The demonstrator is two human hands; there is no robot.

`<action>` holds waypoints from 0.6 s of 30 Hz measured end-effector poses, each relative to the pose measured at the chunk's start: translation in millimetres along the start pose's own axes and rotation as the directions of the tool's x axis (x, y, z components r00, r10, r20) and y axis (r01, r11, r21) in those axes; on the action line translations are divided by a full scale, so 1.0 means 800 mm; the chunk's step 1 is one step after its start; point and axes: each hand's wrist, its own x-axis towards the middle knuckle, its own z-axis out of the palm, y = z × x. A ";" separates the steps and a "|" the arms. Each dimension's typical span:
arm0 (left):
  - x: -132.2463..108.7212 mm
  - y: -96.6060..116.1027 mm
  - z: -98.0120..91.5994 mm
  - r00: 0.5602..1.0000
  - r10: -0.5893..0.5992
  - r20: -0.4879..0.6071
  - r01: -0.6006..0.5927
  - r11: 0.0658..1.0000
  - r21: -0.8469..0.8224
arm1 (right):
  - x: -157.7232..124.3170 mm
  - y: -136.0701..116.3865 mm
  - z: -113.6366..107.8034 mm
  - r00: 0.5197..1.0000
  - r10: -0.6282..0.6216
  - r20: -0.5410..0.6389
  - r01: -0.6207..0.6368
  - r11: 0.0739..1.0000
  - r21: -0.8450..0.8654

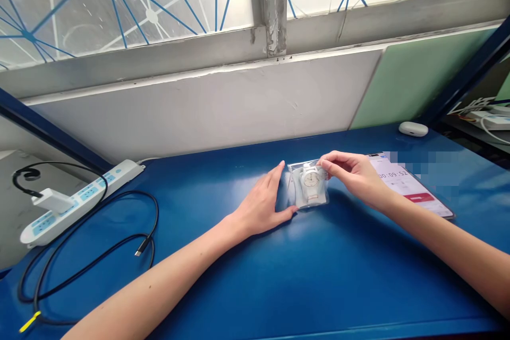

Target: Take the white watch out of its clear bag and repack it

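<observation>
Watch (311,177) in a bag (298,192) lies end-on to the table's (279,281) back edge, left hand (261,204) spread beside it, right hand (354,172) pinching the bag's far right corner.

Nearer the wearer than either hand, a broad sweep of bare blue tabletop (306,281) gives a way through between the forearms. Beyond the left hand (258,203) a strip of open surface runs back to the pale wall panel (223,103), which blocks any farther reach. Left of that hand there is room too — up to the looped black cable (144,244) and, past it, the power strip (91,190) (its white plug (54,201) sticks up). The clear packet (309,185) fills the gap between the hands. Right of the right hand (356,176), the phone (414,192) is in the way — beyond it, a white case (413,129).
</observation>
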 end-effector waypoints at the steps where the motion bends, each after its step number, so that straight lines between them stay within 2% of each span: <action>1: 0.000 0.000 0.000 1.000 0.003 0.000 -0.003 1.000 -0.001 | 0.000 0.000 0.001 0.999 0.045 -0.003 -0.045 0.999 0.024; 4: 0.000 0.002 -0.003 1.000 0.023 0.003 -0.023 1.000 0.015 | 0.001 0.002 0.004 0.988 0.155 0.005 -0.154 0.983 0.104; 10: -0.001 0.003 -0.006 0.995 0.092 -0.033 -0.090 0.995 0.037 | 0.001 0.008 0.007 0.952 0.286 0.111 -0.305 0.922 0.236; 14: -0.001 0.000 -0.004 0.993 0.118 -0.026 -0.117 0.993 0.015 | 0.001 0.007 0.009 0.924 0.327 0.198 -0.372 0.890 0.265; 18: -0.001 0.001 -0.002 0.992 0.116 -0.051 -0.117 0.993 -0.024 | 0.002 0.011 0.008 0.911 0.344 0.228 -0.398 0.880 0.258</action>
